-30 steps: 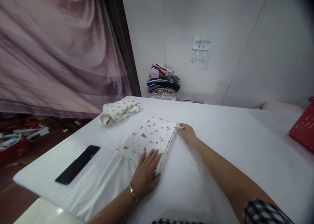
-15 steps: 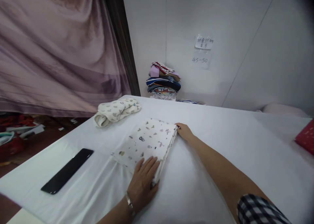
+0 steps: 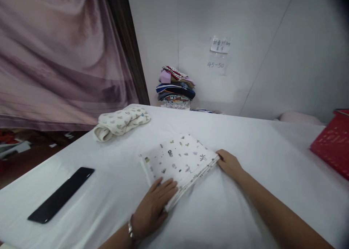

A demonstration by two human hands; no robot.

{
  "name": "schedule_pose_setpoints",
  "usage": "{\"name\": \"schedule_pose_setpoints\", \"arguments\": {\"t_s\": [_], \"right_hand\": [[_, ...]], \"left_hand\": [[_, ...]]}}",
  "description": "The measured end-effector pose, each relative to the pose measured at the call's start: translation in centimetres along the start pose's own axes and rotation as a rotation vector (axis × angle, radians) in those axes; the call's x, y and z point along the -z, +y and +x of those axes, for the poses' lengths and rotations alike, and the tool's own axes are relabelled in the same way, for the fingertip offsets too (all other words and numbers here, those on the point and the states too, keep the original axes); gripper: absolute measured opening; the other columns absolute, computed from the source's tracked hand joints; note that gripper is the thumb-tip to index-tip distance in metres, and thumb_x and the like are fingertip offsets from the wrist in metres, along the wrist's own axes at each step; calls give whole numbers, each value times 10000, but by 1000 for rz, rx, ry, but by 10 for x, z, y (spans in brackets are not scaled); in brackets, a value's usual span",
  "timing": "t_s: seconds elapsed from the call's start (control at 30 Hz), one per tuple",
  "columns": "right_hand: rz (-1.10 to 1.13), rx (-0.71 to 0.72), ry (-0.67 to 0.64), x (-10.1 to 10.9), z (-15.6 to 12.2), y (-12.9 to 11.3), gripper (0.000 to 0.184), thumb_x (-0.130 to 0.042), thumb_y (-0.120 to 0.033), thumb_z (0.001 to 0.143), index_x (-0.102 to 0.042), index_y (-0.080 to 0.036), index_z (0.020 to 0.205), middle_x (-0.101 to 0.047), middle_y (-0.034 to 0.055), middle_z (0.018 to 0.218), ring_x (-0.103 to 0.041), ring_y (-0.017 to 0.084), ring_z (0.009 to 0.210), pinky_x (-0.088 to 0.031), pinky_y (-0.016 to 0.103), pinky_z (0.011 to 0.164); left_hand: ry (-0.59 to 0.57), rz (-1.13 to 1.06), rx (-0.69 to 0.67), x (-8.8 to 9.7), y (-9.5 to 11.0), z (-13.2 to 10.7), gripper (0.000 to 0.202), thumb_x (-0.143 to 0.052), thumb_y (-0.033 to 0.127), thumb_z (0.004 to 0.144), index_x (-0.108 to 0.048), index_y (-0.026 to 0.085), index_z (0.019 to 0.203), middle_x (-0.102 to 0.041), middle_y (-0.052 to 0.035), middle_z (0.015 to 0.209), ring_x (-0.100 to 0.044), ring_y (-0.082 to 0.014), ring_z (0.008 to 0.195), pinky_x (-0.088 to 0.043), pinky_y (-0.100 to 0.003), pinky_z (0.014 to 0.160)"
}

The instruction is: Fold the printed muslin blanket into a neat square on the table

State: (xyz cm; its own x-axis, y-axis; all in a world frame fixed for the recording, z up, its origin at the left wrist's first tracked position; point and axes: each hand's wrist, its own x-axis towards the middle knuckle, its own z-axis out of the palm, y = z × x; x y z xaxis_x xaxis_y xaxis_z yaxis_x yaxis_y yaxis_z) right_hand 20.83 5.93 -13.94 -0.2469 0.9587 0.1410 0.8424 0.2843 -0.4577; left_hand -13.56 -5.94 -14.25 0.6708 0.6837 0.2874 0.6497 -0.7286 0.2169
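Observation:
A folded white cloth with small printed motifs lies on the white-covered table, turned at an angle. Its stacked layers show along the edge nearest me. My left hand rests on the cloth's near corner, fingers stretched out flat over the top, with a silver bracelet at the wrist. My right hand pinches the right corner between thumb and fingers. Farther back on the left lies a loosely bundled cream cloth with a leaf-like print.
A flat black slab lies on the table's left side. Against the wall stands a stack of folded fabrics. A red box-like object sits at the right edge. Pinkish curtains hang at the left. Paper notes are taped to the wall.
My right hand has moved right and toward me with the pinched corner, so the folded cloth has turned clockwise. My left hand stays on the near corner. The view has shifted slightly right.

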Motion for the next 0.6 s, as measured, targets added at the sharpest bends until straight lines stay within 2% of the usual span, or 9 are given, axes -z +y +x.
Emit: {"name": "schedule_pose_setpoints", "arguments": {"t_s": [0.1, 0.2, 0.27, 0.4, 0.5, 0.6], "right_hand": [[-32, 56, 36, -11, -3, 6, 283, -398, -236, 786, -535, -200, 1031, -587, 49, 1018, -518, 175, 917, -394, 279, 758], [-84, 148, 47, -15, 0, 7, 469, -398, -210, 783, -413, -195, 1252, -495, 75, 1224, -448, 195, 1093, -399, 310, 845], [-128, 204, 39, -15, 1, 7, 510, -398, -210, 791, -372, -199, 1301, -468, 75, 1261, -430, 196, 1120, -410, 310, 851], [-122, 216, 64, -13, -1, 7, 405, -370, -234, 833, -477, -221, 1223, -528, 62, 1174, -464, 187, 1069, -419, 302, 842], [-8, 165, 79, -12, -1, 8, 339, -341, -255, 857, -558, -257, 1118, -572, 35, 1091, -484, 178, 1032, -420, 303, 843], [102, 138, 52, -13, 2, 11, 320, -354, -252, 846, -592, -259, 1059, -591, 24, 1036, -500, 173, 998, -418, 306, 850]], "left_hand": [[-36, 23, 11, 8, 5, 5, 600, -483, 227, 774, -321, 254, 1352, -452, -69, 1329, -367, -220, 1257, -250, -498, 1050], [-61, 81, 70, 18, 16, 17, 532, -486, 365, 807, -387, 229, 1312, -464, -79, 1318, -408, -229, 1225, -304, -471, 1025], [-24, 153, 128, 17, 22, 29, 528, -456, 442, 824, -411, 205, 1294, -434, -88, 1342, -384, -238, 1241, -309, -459, 1020], [51, 286, 195, -3, 23, 45, 617, -412, 523, 827, -362, 170, 1330, -353, -107, 1392, -291, -275, 1292, -246, -482, 1034], [19, 320, 200, -17, 18, 44, 646, -379, 547, 833, -315, 176, 1358, -341, -94, 1401, -277, -268, 1299, -211, -474, 1042], [-8, 336, 215, -20, 17, 41, 651, -354, 549, 841, -286, 178, 1371, -312, -81, 1417, -245, -258, 1313, -172, -468, 1054]]}}
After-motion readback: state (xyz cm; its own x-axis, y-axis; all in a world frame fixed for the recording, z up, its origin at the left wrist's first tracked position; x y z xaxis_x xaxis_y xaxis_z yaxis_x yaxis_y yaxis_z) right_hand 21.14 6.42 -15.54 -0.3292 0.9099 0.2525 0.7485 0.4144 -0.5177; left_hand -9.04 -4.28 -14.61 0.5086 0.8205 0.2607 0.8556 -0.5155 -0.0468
